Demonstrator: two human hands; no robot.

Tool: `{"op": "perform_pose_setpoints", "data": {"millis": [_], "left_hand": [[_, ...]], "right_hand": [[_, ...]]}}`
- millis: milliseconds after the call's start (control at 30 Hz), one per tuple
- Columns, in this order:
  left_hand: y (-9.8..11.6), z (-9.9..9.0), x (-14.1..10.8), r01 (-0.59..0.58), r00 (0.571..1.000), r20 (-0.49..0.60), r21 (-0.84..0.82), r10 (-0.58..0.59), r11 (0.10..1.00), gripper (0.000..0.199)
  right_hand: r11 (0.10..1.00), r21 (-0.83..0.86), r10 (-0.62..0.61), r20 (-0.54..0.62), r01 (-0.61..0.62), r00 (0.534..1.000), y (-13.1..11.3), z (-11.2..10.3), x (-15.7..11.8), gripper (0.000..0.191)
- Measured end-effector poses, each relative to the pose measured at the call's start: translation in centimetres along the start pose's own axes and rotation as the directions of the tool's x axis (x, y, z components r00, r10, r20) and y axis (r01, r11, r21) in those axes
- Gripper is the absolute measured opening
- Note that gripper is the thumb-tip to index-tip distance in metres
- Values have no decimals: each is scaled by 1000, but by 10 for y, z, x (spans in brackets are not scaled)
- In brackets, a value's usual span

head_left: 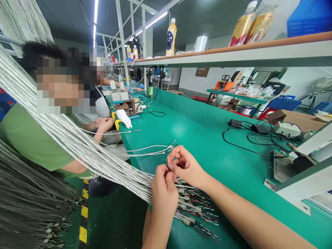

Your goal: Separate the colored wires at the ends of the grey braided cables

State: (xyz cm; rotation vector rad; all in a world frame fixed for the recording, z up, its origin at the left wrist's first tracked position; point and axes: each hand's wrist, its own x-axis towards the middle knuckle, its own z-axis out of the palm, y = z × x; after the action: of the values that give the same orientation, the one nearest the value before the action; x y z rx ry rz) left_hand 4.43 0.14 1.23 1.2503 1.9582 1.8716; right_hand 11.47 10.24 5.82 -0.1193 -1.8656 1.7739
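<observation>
Right hand [186, 166] and left hand [164, 191] are working just above the green surface [207, 145], with their fingers [178, 159] curling closed on a few thin coloured wires [167, 163]. The fingertips are partly hiding each other, so the exact pinch is hard to read. The wires appear to be coming out of one end of a silver cable bundle [85, 145], which is stretching from the upper left to the hands. Below the hands, its other ends are fanning out over the surface, showing metal sleeves [187, 204] and red, black and white strands [204, 221]. A darker bundle [26, 193] is hanging at the lower left. Farther along, a co-worker's hand [104, 125] is holding a single thin cable [114, 132] near a white glove [123, 118].

Risks: the bundle's weight could be dragging on the pinched wires, and a sudden tug might pull them from the fingers or strain them. Loose strands could be snagging on neighbouring sleeves and tangling. The co-worker's movements could also catch the bundle, since it is passing close by them.
</observation>
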Motion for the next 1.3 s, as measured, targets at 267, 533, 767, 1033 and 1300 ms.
{"op": "perform_pose_setpoints", "data": {"millis": [267, 533, 767, 1033, 1300], "left_hand": [[1, 0, 0, -22, 1000, -17, 25, 22, 999, 14], [-3, 2, 0, 22, 1000, 3, -3, -22, 1000, 19], [-5, 3, -1, 44, 999, 26, -23, -43, 999, 20], [-2, 1, -2, 14, 1000, 5, -13, -14, 1000, 17], [-6, 1, -1, 18, 999, 37, -32, -17, 999, 20]], "right_hand": [[994, -111, -1, -7, 0, 1000, -3, 0, -2, 28], [962, -272, -21, -12, 17, 1000, -12, 3, -1, 32], [974, -219, 51, -24, -55, 998, -10, 0, -1, 23], [963, -269, 35, 73, -15, 997, -15, -6, -3, 25], [842, -531, -39, 108, 91, 993, -28, -8, -2, 26]]}}
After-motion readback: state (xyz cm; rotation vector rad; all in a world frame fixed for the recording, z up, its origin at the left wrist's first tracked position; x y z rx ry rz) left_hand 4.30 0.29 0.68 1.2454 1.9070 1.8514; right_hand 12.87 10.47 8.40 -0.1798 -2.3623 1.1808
